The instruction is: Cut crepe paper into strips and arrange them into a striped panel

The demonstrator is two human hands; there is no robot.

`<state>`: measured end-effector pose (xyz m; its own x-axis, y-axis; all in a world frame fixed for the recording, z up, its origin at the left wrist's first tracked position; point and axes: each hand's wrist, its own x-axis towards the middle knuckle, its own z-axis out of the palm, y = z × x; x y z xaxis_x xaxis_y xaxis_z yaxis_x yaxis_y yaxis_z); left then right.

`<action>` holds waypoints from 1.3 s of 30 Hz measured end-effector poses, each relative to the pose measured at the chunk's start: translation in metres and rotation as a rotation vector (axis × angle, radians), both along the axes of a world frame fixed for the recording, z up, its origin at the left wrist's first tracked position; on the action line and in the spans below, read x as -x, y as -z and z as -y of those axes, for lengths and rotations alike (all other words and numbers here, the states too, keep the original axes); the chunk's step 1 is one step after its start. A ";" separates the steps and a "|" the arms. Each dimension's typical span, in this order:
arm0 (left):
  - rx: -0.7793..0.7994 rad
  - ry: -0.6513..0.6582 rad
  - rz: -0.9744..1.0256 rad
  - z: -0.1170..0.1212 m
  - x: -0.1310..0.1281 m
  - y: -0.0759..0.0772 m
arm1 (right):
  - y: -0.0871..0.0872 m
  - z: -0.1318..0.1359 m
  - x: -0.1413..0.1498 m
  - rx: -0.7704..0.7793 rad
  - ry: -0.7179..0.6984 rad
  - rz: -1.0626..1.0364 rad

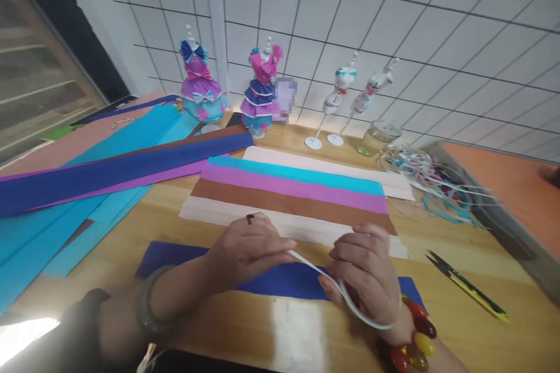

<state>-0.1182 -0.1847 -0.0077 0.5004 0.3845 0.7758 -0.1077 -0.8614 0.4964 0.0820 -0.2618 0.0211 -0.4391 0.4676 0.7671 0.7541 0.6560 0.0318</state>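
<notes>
A thin white strip, like a ribbon or flat cord, runs between my two hands. My left hand pinches one end of it between thumb and fingers. My right hand is curled around the strip farther along, and its loose end bends down in a curve below the palm. Both hands hover over a dark blue crepe-paper strip lying on the table. Just beyond them lie flat paper strips in white, brown, purple and light blue.
Yellow-handled thread snips lie at right. Behind them is a tangle of ribbons near a glass jar. Two dressed mini mannequins and two barer ones stand along the wall. Long crepe-paper sheets cover the left side.
</notes>
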 end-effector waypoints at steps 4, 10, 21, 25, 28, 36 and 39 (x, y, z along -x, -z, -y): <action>0.418 0.077 -0.221 -0.002 0.004 -0.005 | 0.002 -0.008 0.001 0.103 0.005 -0.055; 0.867 0.028 -0.526 -0.009 0.009 -0.015 | 0.005 -0.013 0.003 0.265 -0.063 -0.202; 0.987 0.092 -0.641 -0.039 0.031 -0.027 | 0.024 -0.010 0.005 0.603 -0.052 -0.780; 0.953 0.060 -0.721 -0.050 0.048 -0.034 | 0.033 -0.014 -0.001 0.739 0.028 -1.011; 0.899 -0.001 -0.745 -0.059 0.064 -0.042 | 0.038 -0.018 -0.003 0.804 0.067 -1.070; 0.891 -0.117 -0.783 -0.078 0.108 -0.047 | 0.029 -0.010 0.012 0.818 0.420 -0.694; 0.895 -0.155 -0.817 -0.083 0.121 -0.047 | 0.032 -0.008 0.013 0.826 0.450 -0.654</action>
